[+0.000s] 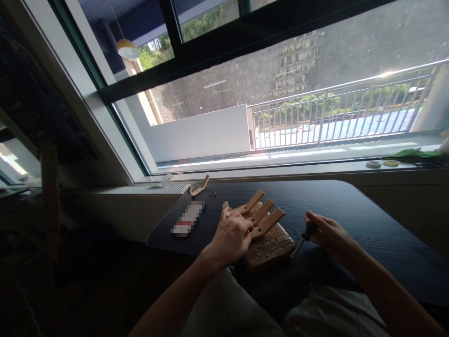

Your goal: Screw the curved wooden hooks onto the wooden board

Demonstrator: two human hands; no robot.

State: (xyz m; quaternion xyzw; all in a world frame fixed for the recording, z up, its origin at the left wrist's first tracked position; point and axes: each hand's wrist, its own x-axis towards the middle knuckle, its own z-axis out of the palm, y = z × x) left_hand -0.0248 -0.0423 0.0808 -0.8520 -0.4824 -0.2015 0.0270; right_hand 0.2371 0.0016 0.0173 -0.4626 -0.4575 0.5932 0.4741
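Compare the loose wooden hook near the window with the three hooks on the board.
The loose hook lies alone on the table, untouched; the three hooks sit side by side on the board, under the left hand. The loose hook shows its curve; the three look straight. Same pale wood.

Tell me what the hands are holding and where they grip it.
The right hand holds a screwdriver by its black handle. The left hand lies on the wooden hooks and grips nothing.

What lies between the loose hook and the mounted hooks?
Head view: a few tiny dark pieces, probably screws, on the table between the loose hook and the mounted hooks.
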